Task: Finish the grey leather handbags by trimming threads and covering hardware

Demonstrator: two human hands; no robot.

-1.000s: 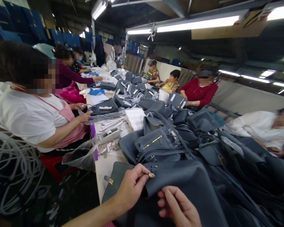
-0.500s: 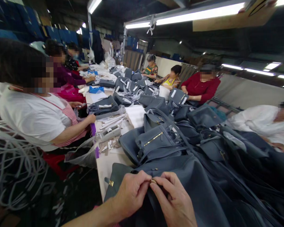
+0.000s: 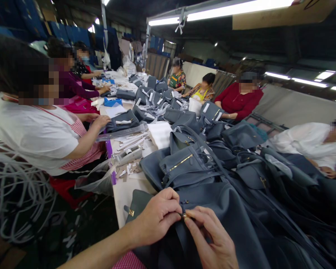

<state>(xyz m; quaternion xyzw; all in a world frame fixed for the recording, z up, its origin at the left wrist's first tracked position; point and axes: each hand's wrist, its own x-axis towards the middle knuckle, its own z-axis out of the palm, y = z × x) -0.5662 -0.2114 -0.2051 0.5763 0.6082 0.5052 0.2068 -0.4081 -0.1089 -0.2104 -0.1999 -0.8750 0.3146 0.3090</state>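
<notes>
The bag (image 3: 229, 209), grey-blue and soft, lies at the near end of the table (image 3: 123, 194), right in front of the person. On its near left edge sits a small gold stud (image 3: 185, 215), exactly where the two hands meet. The left hand (image 3: 156, 218) is clenched on the bag's edge, its thumb and forefinger pressed together just left of the stud. The right hand (image 3: 212, 239) comes in from the bag's near side, and its fingertips (image 3: 190, 218) pinch the stud from the right, touching the left hand's fingertips. Left of the bag, a flap with a gold clasp (image 3: 131, 212) shows beside the left wrist. Beyond the bag rises a pile of bags (image 3: 184, 166) of the same colour. Far to the bag's left, a co-worker in a white shirt (image 3: 36, 134) rests a hand (image 3: 100, 120) on another bag.
</notes>
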